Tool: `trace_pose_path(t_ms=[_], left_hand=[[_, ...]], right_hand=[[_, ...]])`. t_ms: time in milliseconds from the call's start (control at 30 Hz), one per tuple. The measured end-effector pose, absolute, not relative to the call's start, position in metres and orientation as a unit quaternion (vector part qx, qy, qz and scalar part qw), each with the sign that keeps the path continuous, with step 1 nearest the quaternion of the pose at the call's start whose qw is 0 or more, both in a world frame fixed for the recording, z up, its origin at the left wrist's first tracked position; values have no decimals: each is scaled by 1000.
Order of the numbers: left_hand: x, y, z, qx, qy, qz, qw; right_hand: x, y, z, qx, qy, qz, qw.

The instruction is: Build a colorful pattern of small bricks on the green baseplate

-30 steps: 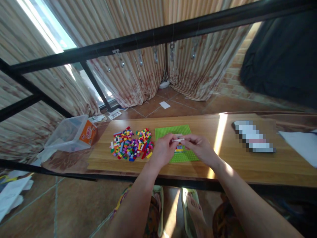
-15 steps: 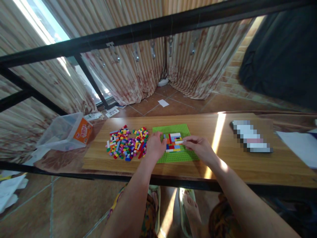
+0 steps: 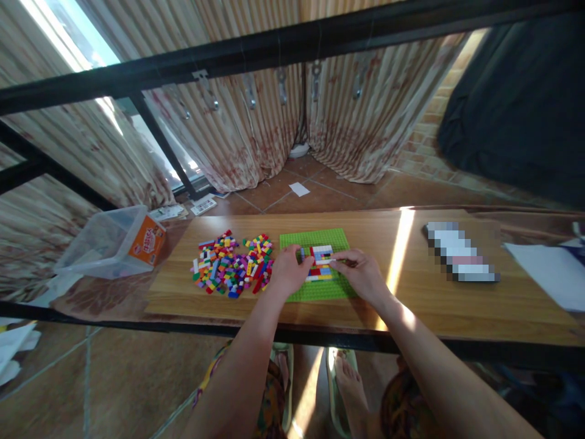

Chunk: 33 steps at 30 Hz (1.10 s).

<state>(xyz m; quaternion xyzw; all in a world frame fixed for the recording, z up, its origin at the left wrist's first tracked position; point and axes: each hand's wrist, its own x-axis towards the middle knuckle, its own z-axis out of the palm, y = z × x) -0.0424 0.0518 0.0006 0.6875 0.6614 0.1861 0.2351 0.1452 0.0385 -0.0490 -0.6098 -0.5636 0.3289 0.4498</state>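
A green baseplate [image 3: 340, 239] lies on the wooden table, carrying a flat build of coloured bricks [image 3: 320, 274] in white, red, blue and yellow. My right hand [image 3: 363, 274] comes in from the right and pinches a white brick [image 3: 332, 261] between thumb and fingertips, low over the build's right side. On the left edge of the plate rests my left hand [image 3: 289, 271], its thumb stretched toward the bricks and its forefinger apart from it. I see nothing held in that hand. The left hand covers part of the plate and of the build.
A pile of loose bricks [image 3: 233, 265] spreads left of the plate. Farther left stands a clear plastic box [image 3: 107, 244] with an orange label. A pixelated dark-edged object [image 3: 461, 253] and white paper [image 3: 543, 274] lie to the right. A black metal bar [image 3: 274, 49] crosses above the table.
My right hand has moved slightly left with the white brick, closer over the build. The left thumb has shifted a little right over the bricks. The view has shifted slightly.
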Motion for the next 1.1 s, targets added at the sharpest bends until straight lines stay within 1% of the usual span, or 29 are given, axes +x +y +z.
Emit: trace_pose_path(t_ms=[100,233,500,733,1100], left_hand=[[-38,50,0,683,668,185,231],[-33,50,-3,671,683,187,220],[-31,52,-4,639,701,195,251],[-28,52,-3,623,707,211,259],[-24,52,-5,598,719,229,271]], right_hand=[[142,39,-52,-618,-546,336,455],[140,42,-56,-614,-516,372,467],[142,44,-45,-580,-443,442,522],[138,43,-35,-594,-438,439,512],[139,47,-45,-600,-478,412,492]])
